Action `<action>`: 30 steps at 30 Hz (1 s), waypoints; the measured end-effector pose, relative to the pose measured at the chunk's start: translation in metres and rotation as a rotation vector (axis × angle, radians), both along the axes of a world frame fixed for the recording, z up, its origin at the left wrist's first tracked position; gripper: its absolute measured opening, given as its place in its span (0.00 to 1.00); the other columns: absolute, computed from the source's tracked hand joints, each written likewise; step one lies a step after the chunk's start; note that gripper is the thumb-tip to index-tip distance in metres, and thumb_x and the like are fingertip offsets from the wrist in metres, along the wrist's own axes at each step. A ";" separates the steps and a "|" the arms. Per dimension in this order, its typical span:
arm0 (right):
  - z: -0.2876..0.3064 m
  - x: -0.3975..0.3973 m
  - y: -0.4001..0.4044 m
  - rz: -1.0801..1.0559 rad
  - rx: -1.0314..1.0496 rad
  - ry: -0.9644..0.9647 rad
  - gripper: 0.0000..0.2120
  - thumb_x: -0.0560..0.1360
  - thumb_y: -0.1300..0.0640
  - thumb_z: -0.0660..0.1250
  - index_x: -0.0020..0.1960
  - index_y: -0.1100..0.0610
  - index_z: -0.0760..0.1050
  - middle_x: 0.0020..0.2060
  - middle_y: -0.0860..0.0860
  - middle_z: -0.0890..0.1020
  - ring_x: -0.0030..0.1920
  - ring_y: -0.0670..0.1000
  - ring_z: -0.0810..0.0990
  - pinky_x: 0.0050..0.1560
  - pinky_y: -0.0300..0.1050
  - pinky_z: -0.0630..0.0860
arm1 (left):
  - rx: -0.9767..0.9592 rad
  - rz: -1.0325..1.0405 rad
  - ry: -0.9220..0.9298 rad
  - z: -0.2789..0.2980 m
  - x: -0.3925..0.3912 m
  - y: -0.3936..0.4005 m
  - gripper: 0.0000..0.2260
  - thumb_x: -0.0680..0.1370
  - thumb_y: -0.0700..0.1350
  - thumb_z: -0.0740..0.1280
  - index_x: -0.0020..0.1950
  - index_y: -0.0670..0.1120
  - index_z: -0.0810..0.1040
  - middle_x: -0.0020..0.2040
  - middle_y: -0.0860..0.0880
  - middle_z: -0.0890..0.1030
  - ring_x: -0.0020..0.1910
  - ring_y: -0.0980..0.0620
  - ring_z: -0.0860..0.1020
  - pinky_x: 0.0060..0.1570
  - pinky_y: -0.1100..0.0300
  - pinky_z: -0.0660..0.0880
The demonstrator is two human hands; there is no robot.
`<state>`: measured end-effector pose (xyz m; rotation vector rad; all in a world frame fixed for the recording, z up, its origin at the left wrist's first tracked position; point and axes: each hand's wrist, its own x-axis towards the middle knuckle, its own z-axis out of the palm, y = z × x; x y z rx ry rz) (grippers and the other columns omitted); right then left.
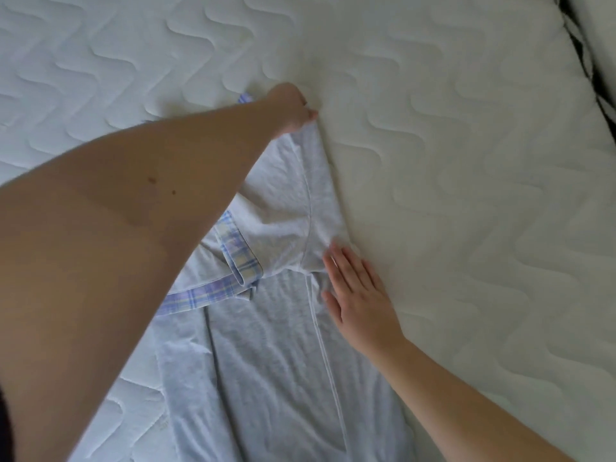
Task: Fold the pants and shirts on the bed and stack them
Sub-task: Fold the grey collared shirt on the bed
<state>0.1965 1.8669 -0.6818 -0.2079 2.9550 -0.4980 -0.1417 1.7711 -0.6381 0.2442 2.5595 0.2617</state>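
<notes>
White quilted bedding with a wavy stitched pattern fills the frame; this bed [466, 145] carries everything seen. At the far left, a bare upper arm and forearm are seen crossing from the lower left corner toward the upper centre. Beneath that arm, left of centre, a plaid trim [206, 293] in pale blue, lilac and cream is seen along the neck edge of a light grey shirt [266, 361], with a folded plaid band lying just above it. The shirt is spread flat on the bed from the bottom edge up through the centre of the frame, wrinkled in its lower part, with a raised seam running down its right side. At upper centre, the left hand [293, 108] is seen at the top end of a folded-over grey panel of the shirt; the cloth edge appears to be pinched between its fingertips, though the fingers themselves are largely hidden behind the hand. Right of centre, the right hand [358, 298] is laid flat, fingers straight and slightly spread, pressed on the right edge of the shirt where the folded panel meets the body. A dark strip is visible in the upper right corner beyond the bed's edge.
</notes>
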 end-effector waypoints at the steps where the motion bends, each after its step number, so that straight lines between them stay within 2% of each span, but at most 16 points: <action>1: -0.003 0.005 0.001 0.013 0.035 -0.006 0.27 0.82 0.48 0.54 0.78 0.57 0.60 0.78 0.52 0.59 0.77 0.52 0.58 0.74 0.52 0.59 | 0.024 0.056 0.013 -0.003 0.002 0.000 0.16 0.81 0.51 0.63 0.39 0.41 0.75 0.38 0.42 0.76 0.52 0.43 0.78 0.41 0.57 0.69; 3: -0.007 0.013 0.004 0.010 0.090 -0.019 0.28 0.81 0.46 0.55 0.78 0.56 0.59 0.78 0.51 0.57 0.78 0.51 0.57 0.74 0.53 0.60 | 0.071 0.122 0.036 -0.009 0.007 0.000 0.18 0.80 0.49 0.64 0.32 0.44 0.68 0.31 0.45 0.70 0.48 0.42 0.78 0.40 0.55 0.69; 5: -0.009 0.016 0.005 0.016 0.149 -0.026 0.29 0.82 0.44 0.55 0.78 0.56 0.58 0.79 0.51 0.56 0.78 0.50 0.55 0.74 0.54 0.59 | 0.106 0.125 0.063 -0.016 0.012 0.001 0.16 0.81 0.48 0.63 0.36 0.42 0.71 0.35 0.42 0.73 0.49 0.39 0.78 0.42 0.53 0.70; 6: -0.008 0.016 0.005 0.026 0.173 -0.027 0.29 0.82 0.43 0.53 0.79 0.56 0.56 0.79 0.52 0.55 0.78 0.51 0.54 0.75 0.54 0.57 | 0.128 0.135 0.075 -0.020 0.013 0.001 0.15 0.81 0.47 0.63 0.37 0.42 0.71 0.35 0.42 0.73 0.46 0.40 0.77 0.41 0.54 0.69; 8: -0.006 0.016 -0.003 0.056 0.181 -0.034 0.30 0.83 0.42 0.50 0.79 0.58 0.55 0.79 0.53 0.55 0.79 0.52 0.52 0.76 0.54 0.54 | 0.177 0.168 0.106 -0.026 0.017 -0.001 0.17 0.81 0.47 0.62 0.33 0.45 0.65 0.32 0.48 0.69 0.42 0.46 0.72 0.37 0.58 0.64; 10: -0.003 0.016 -0.017 0.082 0.160 -0.047 0.30 0.83 0.43 0.49 0.78 0.60 0.56 0.79 0.55 0.55 0.79 0.52 0.52 0.76 0.53 0.54 | 0.175 0.158 0.134 -0.029 0.021 -0.001 0.17 0.82 0.46 0.60 0.34 0.47 0.63 0.35 0.47 0.71 0.44 0.46 0.72 0.39 0.59 0.62; 12: -0.001 0.014 -0.032 0.062 0.153 -0.086 0.31 0.82 0.42 0.49 0.78 0.61 0.56 0.78 0.56 0.55 0.79 0.53 0.53 0.77 0.52 0.54 | 0.176 0.139 0.130 -0.029 0.024 0.000 0.11 0.82 0.47 0.59 0.41 0.45 0.68 0.47 0.40 0.78 0.51 0.42 0.75 0.43 0.58 0.64; 14: 0.000 0.018 -0.044 0.017 0.137 -0.131 0.32 0.82 0.43 0.49 0.79 0.61 0.52 0.79 0.56 0.52 0.79 0.53 0.50 0.78 0.52 0.52 | 0.190 0.127 0.119 -0.029 0.027 -0.001 0.08 0.82 0.47 0.60 0.51 0.43 0.73 0.56 0.39 0.79 0.57 0.41 0.76 0.46 0.60 0.64; 17: -0.001 0.032 -0.050 0.010 0.094 -0.155 0.32 0.82 0.45 0.51 0.79 0.61 0.51 0.79 0.56 0.52 0.79 0.53 0.50 0.77 0.53 0.55 | 0.211 0.096 0.079 -0.027 0.031 -0.005 0.13 0.81 0.47 0.62 0.62 0.40 0.72 0.60 0.41 0.77 0.59 0.43 0.75 0.48 0.61 0.65; 19: -0.002 0.043 -0.049 0.043 0.108 -0.156 0.32 0.82 0.45 0.52 0.79 0.62 0.53 0.79 0.55 0.53 0.79 0.53 0.50 0.76 0.53 0.56 | 0.255 0.092 0.076 -0.023 0.034 -0.012 0.17 0.80 0.48 0.65 0.65 0.41 0.71 0.59 0.42 0.78 0.58 0.44 0.76 0.50 0.59 0.69; 22: 0.000 0.051 -0.046 0.066 0.100 -0.157 0.32 0.82 0.43 0.51 0.79 0.61 0.53 0.79 0.55 0.53 0.79 0.53 0.50 0.77 0.52 0.53 | 0.236 0.095 0.143 -0.013 0.040 -0.032 0.20 0.79 0.56 0.65 0.62 0.43 0.72 0.55 0.44 0.79 0.55 0.44 0.77 0.53 0.52 0.74; 25: 0.007 0.054 -0.044 0.074 0.040 -0.148 0.29 0.82 0.45 0.53 0.78 0.60 0.59 0.78 0.55 0.58 0.78 0.53 0.56 0.75 0.53 0.59 | -0.039 -0.026 0.192 -0.001 0.044 -0.060 0.29 0.77 0.69 0.56 0.65 0.48 0.73 0.55 0.43 0.80 0.59 0.42 0.76 0.56 0.48 0.70; 27: 0.012 0.048 -0.044 0.046 -0.040 -0.142 0.28 0.82 0.47 0.53 0.77 0.60 0.60 0.77 0.55 0.60 0.77 0.53 0.59 0.75 0.52 0.60 | -0.152 -0.067 0.077 0.010 0.047 -0.081 0.31 0.74 0.73 0.56 0.59 0.49 0.77 0.53 0.44 0.79 0.63 0.42 0.73 0.56 0.47 0.68; 29: 0.018 0.033 -0.046 0.001 -0.118 -0.125 0.27 0.81 0.50 0.53 0.78 0.59 0.59 0.77 0.55 0.61 0.77 0.53 0.60 0.75 0.51 0.59 | -0.209 -0.146 -0.091 0.016 0.051 -0.105 0.27 0.73 0.71 0.62 0.47 0.47 0.81 0.46 0.47 0.80 0.56 0.44 0.76 0.50 0.52 0.68; 30: 0.020 0.023 -0.048 -0.028 -0.152 -0.120 0.27 0.81 0.52 0.54 0.78 0.59 0.58 0.77 0.55 0.60 0.77 0.53 0.59 0.76 0.49 0.58 | -0.226 -0.190 -0.146 0.018 0.055 -0.116 0.24 0.74 0.67 0.65 0.45 0.46 0.81 0.44 0.47 0.80 0.53 0.44 0.76 0.48 0.54 0.69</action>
